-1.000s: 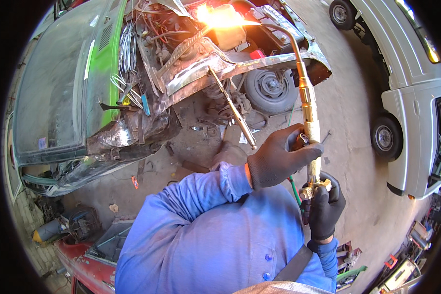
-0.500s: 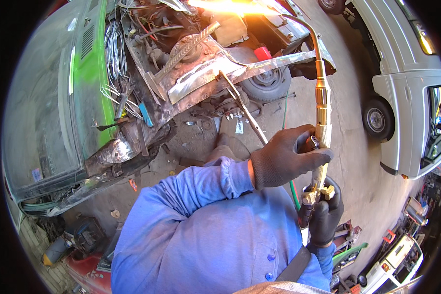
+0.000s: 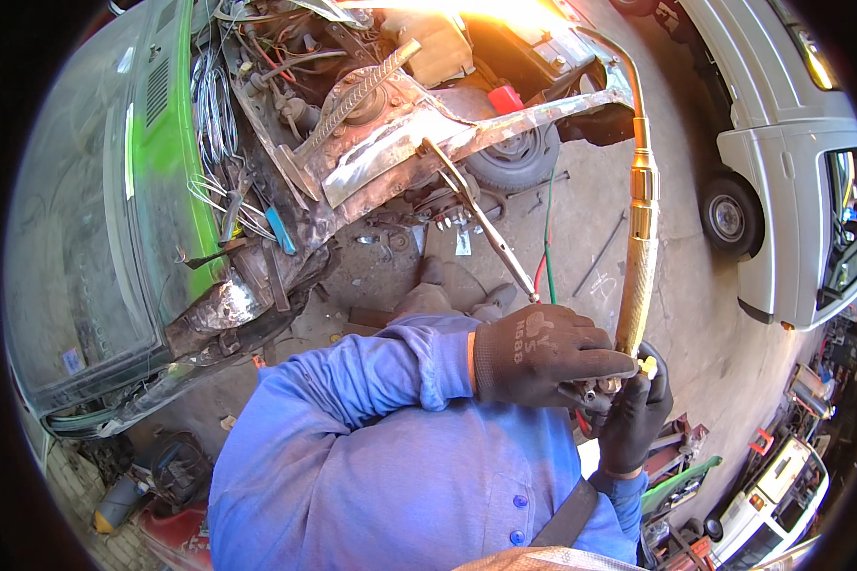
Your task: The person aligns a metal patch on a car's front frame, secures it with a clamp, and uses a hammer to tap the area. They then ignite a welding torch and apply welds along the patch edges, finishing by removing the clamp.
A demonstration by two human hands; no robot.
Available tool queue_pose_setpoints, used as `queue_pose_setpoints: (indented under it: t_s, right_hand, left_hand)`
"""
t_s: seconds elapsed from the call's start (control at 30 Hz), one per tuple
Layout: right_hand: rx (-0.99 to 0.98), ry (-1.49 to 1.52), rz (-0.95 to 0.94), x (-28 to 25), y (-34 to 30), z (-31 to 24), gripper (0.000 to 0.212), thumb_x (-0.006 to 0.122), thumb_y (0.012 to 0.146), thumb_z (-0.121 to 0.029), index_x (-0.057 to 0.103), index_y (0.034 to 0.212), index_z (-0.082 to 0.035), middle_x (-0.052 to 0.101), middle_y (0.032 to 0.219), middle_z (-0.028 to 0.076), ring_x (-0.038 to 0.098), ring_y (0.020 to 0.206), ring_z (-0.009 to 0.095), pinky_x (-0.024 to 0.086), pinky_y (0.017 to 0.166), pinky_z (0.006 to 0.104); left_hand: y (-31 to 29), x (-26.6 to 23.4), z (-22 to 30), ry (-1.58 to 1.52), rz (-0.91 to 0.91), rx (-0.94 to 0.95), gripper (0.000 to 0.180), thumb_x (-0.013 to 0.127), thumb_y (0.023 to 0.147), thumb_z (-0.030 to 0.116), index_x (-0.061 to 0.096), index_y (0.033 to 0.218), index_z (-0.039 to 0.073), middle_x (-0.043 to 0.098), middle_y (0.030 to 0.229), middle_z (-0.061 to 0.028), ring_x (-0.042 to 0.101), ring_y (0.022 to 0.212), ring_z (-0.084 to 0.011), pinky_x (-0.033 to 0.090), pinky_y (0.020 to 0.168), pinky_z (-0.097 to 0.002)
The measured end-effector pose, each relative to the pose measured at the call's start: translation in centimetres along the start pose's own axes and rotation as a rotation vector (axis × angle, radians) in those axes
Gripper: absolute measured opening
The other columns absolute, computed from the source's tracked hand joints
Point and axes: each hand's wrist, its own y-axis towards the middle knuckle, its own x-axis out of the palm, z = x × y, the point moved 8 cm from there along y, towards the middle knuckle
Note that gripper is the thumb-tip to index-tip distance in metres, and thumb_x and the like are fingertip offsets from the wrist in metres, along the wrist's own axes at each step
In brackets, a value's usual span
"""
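A brass gas torch (image 3: 639,276) with a long bent neck points up and away, and a bright flame (image 3: 505,11) burns at the top edge of the view. My right hand (image 3: 636,419), in a black glove, grips the torch's lower end, beside a brass valve knob (image 3: 648,367). My left hand (image 3: 540,360), gloved too, is closed next to the same end. A small dark thing with a metal tip (image 3: 589,390) shows in its fingers. Those fingers partly hide the torch's base, and whether they touch a valve I cannot tell.
Ahead lies a stripped car front with bare metal edges (image 3: 390,157), wires (image 3: 217,119) and a green body panel (image 3: 176,171). A metal rod (image 3: 490,233) leans from it towards me. Red and green hoses (image 3: 548,257) hang nearby. A white vehicle (image 3: 800,200) stands to the right.
My left hand has slid down from the torch's shaft to its lower end, beside my right hand. The torch has shifted slightly right and down, and the flame is still burning.
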Motion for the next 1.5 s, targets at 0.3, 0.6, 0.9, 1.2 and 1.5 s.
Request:
queue_pose_setpoints:
  t_s: [0.3,0.6,0.9,1.2,1.5]
  right_hand:
    - [0.000,-0.103,-0.007,0.1,0.0,-0.5,0.063,0.068,0.109,-0.048,0.063,0.141,0.006,0.073,0.125,0.012,0.068,0.113,0.017,0.055,0.099,0.0352]
    - [-0.004,-0.102,-0.029,-0.1,0.6,0.0,0.064,0.069,0.108,-0.050,0.065,0.140,0.005,0.074,0.124,0.012,0.069,0.113,0.019,0.055,0.101,0.0366]
    - [0.012,-0.097,-0.019,-0.3,0.7,0.2,0.058,0.067,0.110,-0.044,0.065,0.140,0.005,0.074,0.124,0.012,0.068,0.114,0.019,0.053,0.102,0.0369]
    - [0.026,-0.096,-0.007,0.1,0.8,-0.1,0.059,0.067,0.109,-0.047,0.065,0.139,0.004,0.074,0.120,0.010,0.068,0.111,0.017,0.054,0.098,0.0338]
    - [-0.121,-0.174,0.083,0.3,1.2,-0.4,0.066,0.057,0.114,-0.054,0.058,0.143,0.005,0.071,0.112,0.011,0.069,0.095,0.015,0.057,0.083,0.0311]
  left_hand:
    - [-0.4,0.1,-0.4,0.015,0.038,0.036,0.065,0.088,0.083,0.023,0.067,0.144,0.010,0.076,0.109,-0.0090,0.074,0.086,-0.0286,0.057,0.074,-0.0442]
    - [-0.1,0.3,-0.9,0.031,0.034,0.057,0.062,0.088,0.084,0.021,0.069,0.142,0.010,0.078,0.108,-0.0084,0.074,0.085,-0.0289,0.057,0.074,-0.0433]
    - [0.0,0.2,-1.1,0.012,0.040,0.072,0.060,0.087,0.085,0.020,0.069,0.141,0.007,0.077,0.109,-0.0095,0.074,0.087,-0.0288,0.057,0.077,-0.0434]
    - [-0.2,-0.1,-1.2,0.016,0.031,0.039,0.062,0.088,0.083,0.019,0.070,0.142,0.008,0.077,0.111,-0.0091,0.073,0.087,-0.0291,0.057,0.076,-0.0444]
    - [-0.5,-2.0,-0.3,-0.015,0.128,0.021,0.075,0.091,0.082,0.028,0.063,0.148,0.006,0.076,0.104,-0.0138,0.074,0.086,-0.0352,0.058,0.073,-0.0477]
